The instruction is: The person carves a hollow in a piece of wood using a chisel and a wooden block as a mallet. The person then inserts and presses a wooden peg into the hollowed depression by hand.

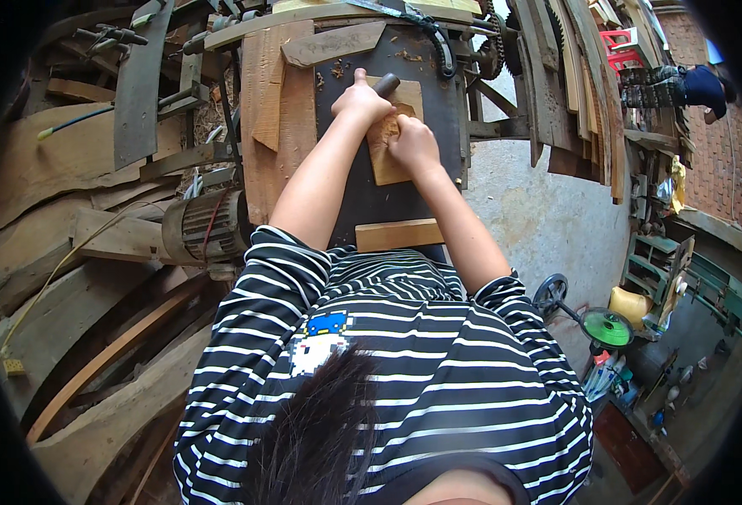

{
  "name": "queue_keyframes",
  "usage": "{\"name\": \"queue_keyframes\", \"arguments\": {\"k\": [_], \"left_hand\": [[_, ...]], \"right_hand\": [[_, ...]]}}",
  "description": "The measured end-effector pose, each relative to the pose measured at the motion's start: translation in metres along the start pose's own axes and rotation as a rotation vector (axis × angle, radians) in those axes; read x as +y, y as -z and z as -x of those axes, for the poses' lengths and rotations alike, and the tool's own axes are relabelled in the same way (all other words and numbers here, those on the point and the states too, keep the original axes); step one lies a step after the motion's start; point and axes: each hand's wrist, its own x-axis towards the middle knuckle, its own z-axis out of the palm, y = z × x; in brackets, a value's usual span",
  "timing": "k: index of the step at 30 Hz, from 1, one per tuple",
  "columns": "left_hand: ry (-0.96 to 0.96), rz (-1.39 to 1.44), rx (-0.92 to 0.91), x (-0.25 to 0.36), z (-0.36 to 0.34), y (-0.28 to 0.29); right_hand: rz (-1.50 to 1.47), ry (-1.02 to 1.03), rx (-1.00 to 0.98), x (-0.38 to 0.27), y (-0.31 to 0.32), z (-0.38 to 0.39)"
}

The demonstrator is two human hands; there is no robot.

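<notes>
A light wooden board [388, 174] lies on the dark bench top [345, 181] in front of me. My left hand [361, 103] is closed at its upper left edge, with its thumb raised. From beside that hand sticks out a dark cylindrical bar [385, 85] with a blunt end; the rest of it is hidden in the grip. Lower and to the right, my right hand [414, 145] is closed over the board, and what its fingers hold is hidden. Between the two hands shows a rough, carved-looking wooden patch [385, 130].
A wooden block [398, 235] lies at the bench's near edge. Beyond the hands are an offcut [335, 45], wood shavings [338, 70] and a dark-handled saw [445, 55]. A motor [207, 225] stands left, a green fan [606, 327] right. Another person [682, 89] is at far right.
</notes>
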Motion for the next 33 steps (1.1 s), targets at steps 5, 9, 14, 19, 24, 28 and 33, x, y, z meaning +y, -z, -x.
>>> {"name": "queue_keyframes", "arguments": {"k": [5, 9, 14, 19, 24, 28, 33], "left_hand": [[0.005, -0.011, 0.018, -0.001, -0.003, -0.002], [0.007, -0.02, 0.028, -0.003, -0.004, -0.003], [0.008, -0.034, 0.02, 0.002, -0.001, -0.003], [0.013, -0.03, 0.034, -0.003, -0.002, -0.003], [-0.005, -0.017, 0.016, 0.0, 0.001, -0.001], [-0.002, -0.014, 0.017, 0.0, -0.001, -0.001], [-0.002, 0.001, 0.014, -0.003, -0.003, -0.003]], "right_hand": [[-0.295, 0.014, -0.069, 0.02, 0.007, -0.002], [-0.374, 0.023, -0.07, 0.016, 0.006, 0.005], [-0.385, -0.031, -0.026, 0.026, -0.004, 0.0], [-0.358, -0.028, -0.028, 0.021, -0.004, 0.001], [-0.245, 0.05, -0.032, 0.02, 0.003, 0.0], [-0.252, 0.028, -0.014, 0.009, 0.024, 0.013], [-0.284, -0.095, -0.258, 0.028, 0.058, 0.07]]}}
